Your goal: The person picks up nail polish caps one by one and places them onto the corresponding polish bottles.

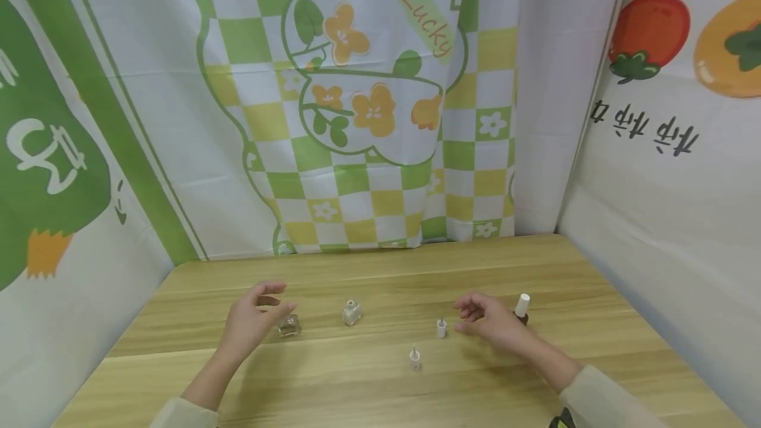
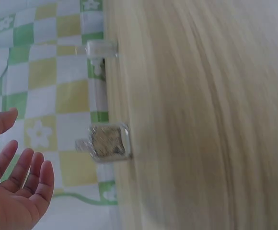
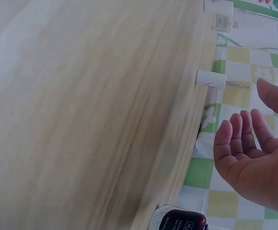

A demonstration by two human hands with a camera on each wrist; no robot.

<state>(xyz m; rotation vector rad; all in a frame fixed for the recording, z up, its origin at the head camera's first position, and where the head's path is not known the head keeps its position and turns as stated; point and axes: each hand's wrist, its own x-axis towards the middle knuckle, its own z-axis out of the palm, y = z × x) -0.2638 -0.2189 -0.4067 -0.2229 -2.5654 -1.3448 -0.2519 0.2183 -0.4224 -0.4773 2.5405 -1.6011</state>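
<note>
My left hand (image 1: 252,319) is held above the table with its fingers loosely bent and nothing in them. Just beside it stands an uncapped clear nail polish bottle (image 1: 289,326), seen closer in the left wrist view (image 2: 109,142). A second uncapped bottle (image 1: 351,313), with pale contents, is further right. My right hand (image 1: 489,319) hovers empty, fingers relaxed, close to a white brush cap (image 1: 441,329) that stands brush-up (image 3: 211,79). Another white brush cap (image 1: 415,358) stands nearer the front. Behind the right hand is a dark nail polish bottle (image 1: 522,309) with its white cap on.
The wooden table (image 1: 357,388) has a patterned curtain (image 1: 357,203) along its back edge. White printed cloths hang at the left and right sides (image 1: 666,216). A small dark-and-green item (image 1: 561,419) shows at the front edge, by the right sleeve (image 1: 606,398).
</note>
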